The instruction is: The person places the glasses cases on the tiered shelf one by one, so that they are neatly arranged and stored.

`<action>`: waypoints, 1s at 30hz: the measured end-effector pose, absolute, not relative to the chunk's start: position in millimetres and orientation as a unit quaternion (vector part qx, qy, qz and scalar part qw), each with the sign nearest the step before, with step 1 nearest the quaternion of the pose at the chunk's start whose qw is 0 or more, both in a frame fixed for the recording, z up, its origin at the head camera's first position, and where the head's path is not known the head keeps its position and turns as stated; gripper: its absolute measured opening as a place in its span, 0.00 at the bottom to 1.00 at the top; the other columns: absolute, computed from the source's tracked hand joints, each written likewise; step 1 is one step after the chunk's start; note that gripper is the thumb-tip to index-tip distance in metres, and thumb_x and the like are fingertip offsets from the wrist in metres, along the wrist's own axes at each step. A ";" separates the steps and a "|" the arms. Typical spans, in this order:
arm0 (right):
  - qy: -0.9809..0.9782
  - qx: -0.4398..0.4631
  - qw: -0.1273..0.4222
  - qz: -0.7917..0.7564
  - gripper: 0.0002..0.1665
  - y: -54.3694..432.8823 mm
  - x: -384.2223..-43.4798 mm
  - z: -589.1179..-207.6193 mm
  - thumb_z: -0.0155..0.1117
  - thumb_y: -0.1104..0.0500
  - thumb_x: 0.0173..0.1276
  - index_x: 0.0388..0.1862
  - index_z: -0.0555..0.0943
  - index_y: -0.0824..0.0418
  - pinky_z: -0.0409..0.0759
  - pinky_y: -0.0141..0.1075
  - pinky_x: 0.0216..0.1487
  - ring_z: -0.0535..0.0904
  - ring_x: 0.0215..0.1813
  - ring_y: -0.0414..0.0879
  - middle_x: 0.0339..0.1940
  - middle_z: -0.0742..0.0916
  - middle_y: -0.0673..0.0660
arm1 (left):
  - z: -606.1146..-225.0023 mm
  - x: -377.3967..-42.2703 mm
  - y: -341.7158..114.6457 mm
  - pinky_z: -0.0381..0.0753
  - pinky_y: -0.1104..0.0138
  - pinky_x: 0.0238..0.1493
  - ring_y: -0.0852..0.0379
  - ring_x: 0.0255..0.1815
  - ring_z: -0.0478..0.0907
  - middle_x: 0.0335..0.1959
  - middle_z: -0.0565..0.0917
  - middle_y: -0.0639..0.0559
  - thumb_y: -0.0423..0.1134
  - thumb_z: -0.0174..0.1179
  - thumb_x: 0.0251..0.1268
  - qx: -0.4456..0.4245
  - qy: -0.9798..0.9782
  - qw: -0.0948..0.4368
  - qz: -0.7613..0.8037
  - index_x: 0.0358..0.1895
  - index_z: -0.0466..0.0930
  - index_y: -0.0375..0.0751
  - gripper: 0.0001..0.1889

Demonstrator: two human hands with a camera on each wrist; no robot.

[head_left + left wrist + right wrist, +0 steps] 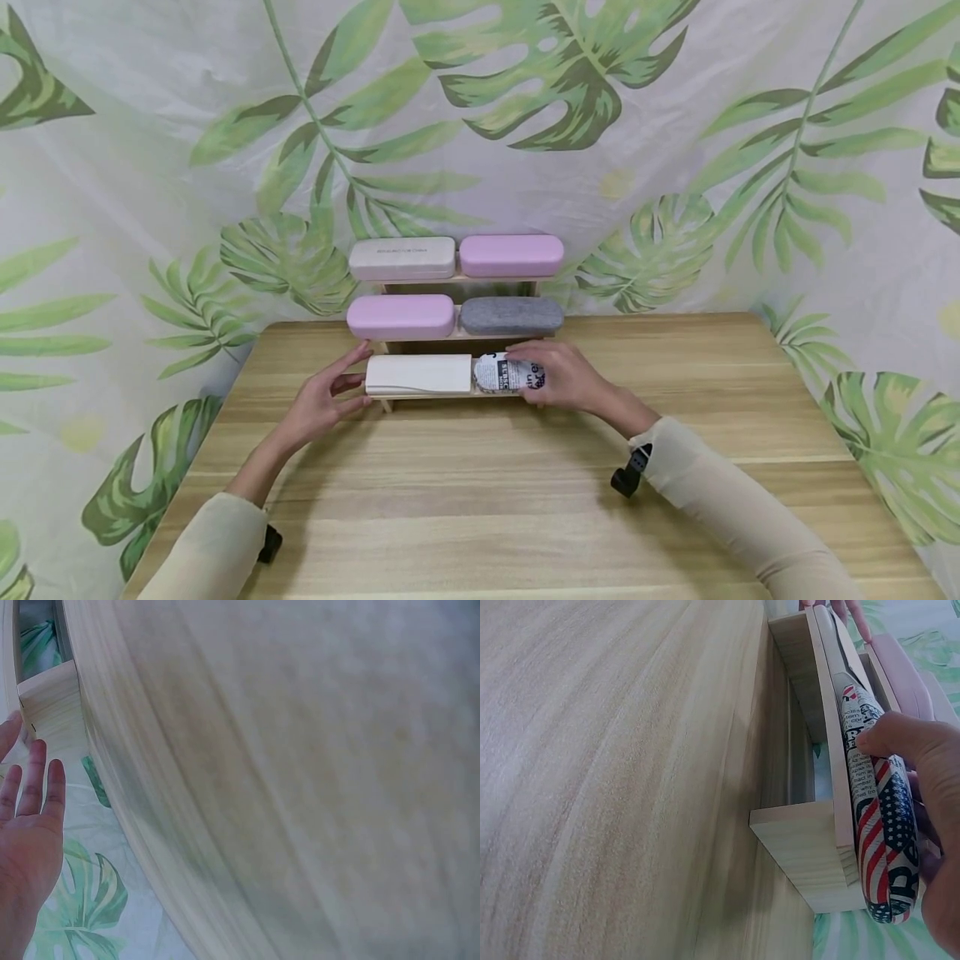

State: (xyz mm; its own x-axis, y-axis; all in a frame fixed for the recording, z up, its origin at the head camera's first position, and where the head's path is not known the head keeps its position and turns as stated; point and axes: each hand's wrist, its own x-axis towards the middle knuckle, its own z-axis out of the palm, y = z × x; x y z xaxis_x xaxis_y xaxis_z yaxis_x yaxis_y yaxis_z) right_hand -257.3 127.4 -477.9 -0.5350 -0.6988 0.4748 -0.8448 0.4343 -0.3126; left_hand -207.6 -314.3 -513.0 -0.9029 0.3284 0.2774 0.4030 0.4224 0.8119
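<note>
My right hand [564, 377] grips a glasses case with newspaper and flag print [498, 372], thumb on the front, fingers behind, at the right of the lowest shelf tier. In the right wrist view the thumb of the right hand [930, 761] lies on the printed case [881, 817], which stands along the tier's edge. Beside it on the same tier is a white glasses case [418, 373]. My left hand [318, 404] is at that case's left end, fingers extended; whether they touch it is hard to tell. The left wrist view shows the left hand [30, 840] with fairly straight fingers.
The stepped wooden rack [799, 821] stands near the table's back edge. Its middle tier bears a pink case [401, 316] and a grey case [512, 315]. On top are a light grey case [402, 258] and another pink case [512, 255]. A leaf-print cloth hangs behind.
</note>
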 end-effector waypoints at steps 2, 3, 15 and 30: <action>-0.838 0.460 0.137 0.260 0.30 126.7 -257.0 -478.4 0.82 0.58 0.56 0.59 0.88 0.62 0.88 0.46 0.57 0.87 0.61 0.55 0.61 0.90 0.58 | -513.2 -207.1 -314.4 0.80 0.65 0.64 0.34 0.64 0.81 0.79 0.68 0.32 0.17 0.71 0.60 -0.218 -0.842 0.037 -0.492 0.85 0.58 0.42 0.50; -0.838 0.460 0.137 0.259 0.30 126.3 -256.9 -478.6 0.82 0.58 0.56 0.59 0.88 0.62 0.88 0.46 0.57 0.87 0.61 0.54 0.61 0.89 0.58 | -513.3 -206.7 -314.7 0.80 0.64 0.64 0.34 0.64 0.81 0.79 0.68 0.32 0.16 0.71 0.59 -0.217 -0.842 0.037 -0.492 0.85 0.58 0.42 0.50; -0.833 0.468 0.152 0.255 0.30 124.5 -254.7 -479.4 0.81 0.58 0.56 0.59 0.88 0.63 0.88 0.47 0.58 0.87 0.61 0.55 0.61 0.89 0.59 | -512.8 -203.8 -316.3 0.80 0.62 0.65 0.35 0.64 0.81 0.79 0.68 0.33 0.17 0.72 0.59 -0.215 -0.842 0.037 -0.494 0.84 0.59 0.41 0.50; -0.810 0.490 0.200 0.253 0.30 138.3 -249.9 -476.7 0.83 0.58 0.54 0.58 0.88 0.63 0.87 0.50 0.59 0.87 0.61 0.56 0.61 0.89 0.60 | -512.9 -203.5 -315.7 0.80 0.61 0.65 0.34 0.64 0.81 0.79 0.69 0.32 0.17 0.71 0.60 -0.218 -0.839 0.035 -0.497 0.84 0.59 0.42 0.50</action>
